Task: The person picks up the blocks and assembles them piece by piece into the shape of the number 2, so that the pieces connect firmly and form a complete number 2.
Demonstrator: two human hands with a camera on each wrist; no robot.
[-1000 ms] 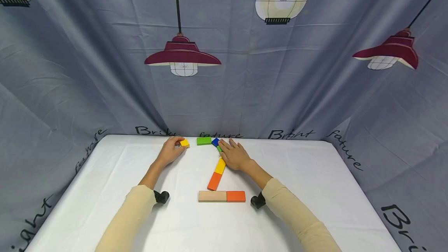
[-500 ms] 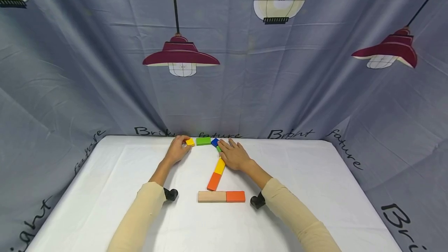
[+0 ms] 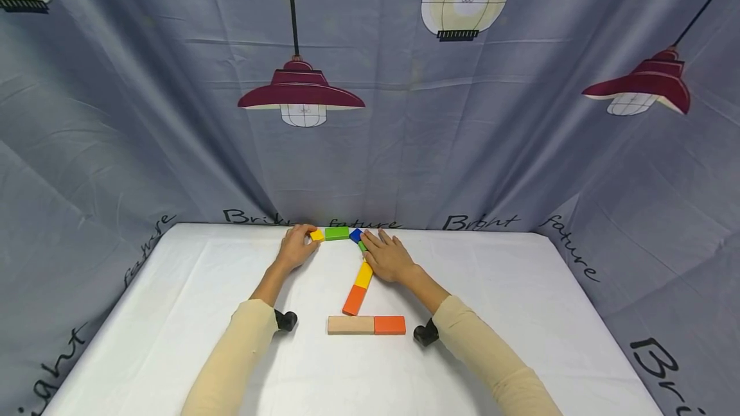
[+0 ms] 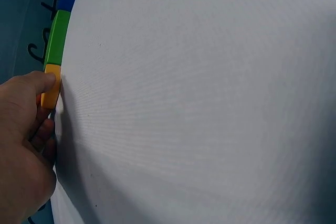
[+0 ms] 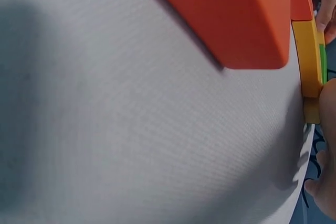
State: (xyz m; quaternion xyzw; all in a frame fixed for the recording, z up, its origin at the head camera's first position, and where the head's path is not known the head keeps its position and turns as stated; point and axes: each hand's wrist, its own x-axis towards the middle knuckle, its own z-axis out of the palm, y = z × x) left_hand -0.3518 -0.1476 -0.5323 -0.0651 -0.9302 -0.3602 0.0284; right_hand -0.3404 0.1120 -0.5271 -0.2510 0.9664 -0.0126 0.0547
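Observation:
My left hand (image 3: 295, 248) pinches a small yellow block (image 3: 317, 235) near the table's far edge. In the left wrist view, the thumb lies on this yellow block (image 4: 51, 98), whose end meets the long green block (image 4: 58, 38). To the right of the green block (image 3: 337, 234) sits a blue block (image 3: 356, 235). My right hand (image 3: 390, 257) rests with straight fingers at the blue block and a short green block (image 3: 362, 246), partly covering them. Below it, a yellow block (image 3: 363, 274) and an orange block (image 3: 354, 300) form a slanted line.
Nearer on the white table (image 3: 497, 339), a plain wood block (image 3: 351, 325) and another orange block (image 3: 390, 325) lie end to end. A grey-blue curtain (image 3: 376, 165) printed with lamps rises right behind the far edge.
My left hand has moved to the right with the yellow block, bringing it up to the long green block's left end. The right hand has stayed in place.

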